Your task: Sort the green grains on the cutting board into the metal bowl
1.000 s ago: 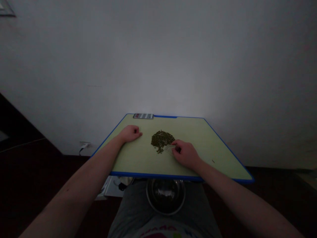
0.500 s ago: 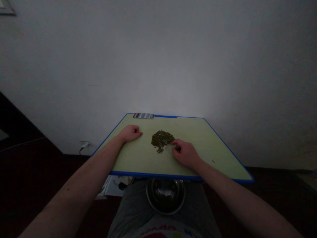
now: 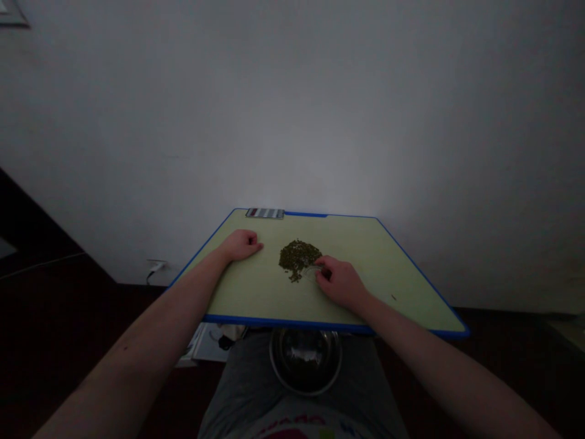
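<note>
your right hand point(image 3: 340, 280) pinches a clear piece point(image 3: 311, 272) beside the pile point(image 3: 298, 255) on the board point(image 3: 260, 292); your left hand point(image 3: 240, 245) is curled, seemingly empty. only few grains point(image 3: 295, 278) lie apart, so most work seems left.

Right grip point(image 3: 339, 279) hides part of a clear piece point(image 3: 311, 272) I can't identify | left of grip: pile point(image 3: 299, 253), grains too small for me | beyond grip: phone point(image 3: 265, 213), screen unreadable | nearer than grip: bowl point(image 3: 306, 392), far rim hidden by table point(image 3: 365, 244) | far upper left of grip: frame point(image 3: 13, 24), cut off
</note>
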`<state>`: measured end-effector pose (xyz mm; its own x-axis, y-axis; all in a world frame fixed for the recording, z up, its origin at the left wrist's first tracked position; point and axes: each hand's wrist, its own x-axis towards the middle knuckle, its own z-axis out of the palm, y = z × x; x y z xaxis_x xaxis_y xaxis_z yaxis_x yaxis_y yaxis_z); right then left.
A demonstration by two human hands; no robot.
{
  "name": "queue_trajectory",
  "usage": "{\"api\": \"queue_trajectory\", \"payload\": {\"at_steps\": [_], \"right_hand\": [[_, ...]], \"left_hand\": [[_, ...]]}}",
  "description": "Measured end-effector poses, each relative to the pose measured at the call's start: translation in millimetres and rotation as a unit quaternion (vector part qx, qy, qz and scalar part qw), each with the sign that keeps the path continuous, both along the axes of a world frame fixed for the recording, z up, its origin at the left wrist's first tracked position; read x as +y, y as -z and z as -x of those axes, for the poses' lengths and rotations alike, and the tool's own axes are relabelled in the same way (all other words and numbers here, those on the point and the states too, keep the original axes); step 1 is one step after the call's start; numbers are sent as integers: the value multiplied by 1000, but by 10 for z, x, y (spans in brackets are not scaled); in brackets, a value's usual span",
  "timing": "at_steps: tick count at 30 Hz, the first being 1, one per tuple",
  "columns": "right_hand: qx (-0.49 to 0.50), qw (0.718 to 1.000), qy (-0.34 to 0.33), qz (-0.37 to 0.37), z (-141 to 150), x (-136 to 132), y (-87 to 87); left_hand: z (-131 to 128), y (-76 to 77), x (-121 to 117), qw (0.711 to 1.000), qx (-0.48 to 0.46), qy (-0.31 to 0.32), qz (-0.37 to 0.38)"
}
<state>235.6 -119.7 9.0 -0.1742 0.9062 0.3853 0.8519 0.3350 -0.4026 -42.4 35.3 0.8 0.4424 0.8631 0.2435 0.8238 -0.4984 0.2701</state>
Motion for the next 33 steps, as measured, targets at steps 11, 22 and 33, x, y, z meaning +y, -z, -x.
{"api": "queue_trajectory", "payload": {"at_steps": [11, 22, 33], "right_hand": [[18, 1000, 10, -14, -35, 11, 18], [11, 1000, -11, 0, -7, 12, 19], [-3, 998, 57, -17, -61, 58, 45]], "left_hand": [[14, 25, 21, 1000, -2, 4, -2], [-1, 2, 7, 1000, -2, 1, -1], [-8, -9, -9, 1000, -1, -8, 3]]}}
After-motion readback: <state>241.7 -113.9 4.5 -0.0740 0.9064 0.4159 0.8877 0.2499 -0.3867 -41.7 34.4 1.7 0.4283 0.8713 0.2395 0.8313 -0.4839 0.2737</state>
